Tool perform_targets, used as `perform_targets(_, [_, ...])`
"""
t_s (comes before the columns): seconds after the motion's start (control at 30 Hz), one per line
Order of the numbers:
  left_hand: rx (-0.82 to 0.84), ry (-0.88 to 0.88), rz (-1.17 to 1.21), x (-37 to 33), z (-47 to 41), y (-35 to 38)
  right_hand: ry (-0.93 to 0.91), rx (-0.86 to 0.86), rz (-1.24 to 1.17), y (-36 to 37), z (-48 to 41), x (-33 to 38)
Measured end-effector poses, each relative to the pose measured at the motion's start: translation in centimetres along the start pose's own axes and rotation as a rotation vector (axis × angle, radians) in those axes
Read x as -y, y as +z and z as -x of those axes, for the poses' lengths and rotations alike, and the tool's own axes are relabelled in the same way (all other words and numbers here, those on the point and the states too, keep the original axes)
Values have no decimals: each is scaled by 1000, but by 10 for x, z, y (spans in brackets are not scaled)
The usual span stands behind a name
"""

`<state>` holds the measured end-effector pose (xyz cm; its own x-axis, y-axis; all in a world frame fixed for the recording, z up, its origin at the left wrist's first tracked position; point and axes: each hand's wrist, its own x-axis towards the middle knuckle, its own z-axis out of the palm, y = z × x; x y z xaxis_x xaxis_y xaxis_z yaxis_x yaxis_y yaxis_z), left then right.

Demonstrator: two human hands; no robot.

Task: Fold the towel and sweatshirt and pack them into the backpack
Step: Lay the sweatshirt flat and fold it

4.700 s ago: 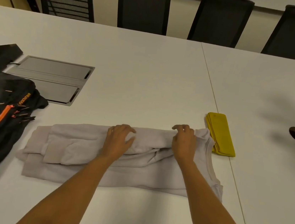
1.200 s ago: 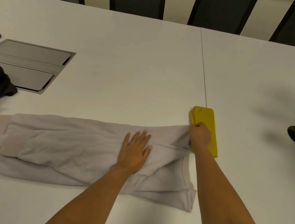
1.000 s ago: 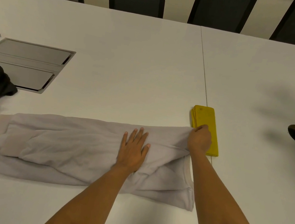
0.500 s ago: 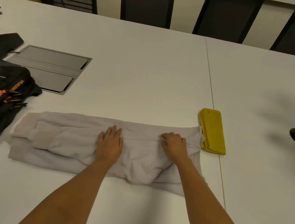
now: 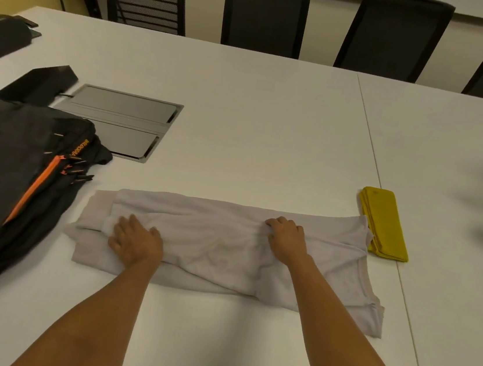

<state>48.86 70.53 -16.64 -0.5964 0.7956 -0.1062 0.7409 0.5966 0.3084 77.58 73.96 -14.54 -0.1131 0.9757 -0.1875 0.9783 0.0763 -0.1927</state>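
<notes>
A pale grey sweatshirt [image 5: 215, 234] lies folded into a long band across the white table [image 5: 256, 124]. My left hand [image 5: 136, 238] rests flat on its left end, near the cuffs. My right hand [image 5: 287, 237] presses on the middle of the band, fingers curled into the cloth. A folded yellow towel [image 5: 386, 223] lies at the sweatshirt's right end, touching its collar edge. The black backpack with an orange zipper [image 5: 15, 185] lies at the left, just apart from the sweatshirt.
A grey metal cable hatch [image 5: 126, 121] is set into the table behind the backpack. A black flat case [image 5: 36, 83] lies at the far left. Several black chairs [image 5: 265, 12] line the far edge. A seam [image 5: 369, 144] joins two tabletops.
My left hand slid left along the sweatshirt to its cuff end. My right hand left the collar corner and moved to the middle. The camera view shifted to show the backpack.
</notes>
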Motion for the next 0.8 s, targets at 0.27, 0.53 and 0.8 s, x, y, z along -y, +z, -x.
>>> perform_targets(0.27, [-91, 64, 70, 22, -25, -16, 301, -136, 175, 0, 8, -2])
perform_targets(0.53, [-239, 200, 695, 16, -36, -52, 347, -537, -70, -13, -7, 10])
perform_targets(0.8, [-228, 20, 686, 35, -69, -53, 176, -496, -85, -28, -40, 19])
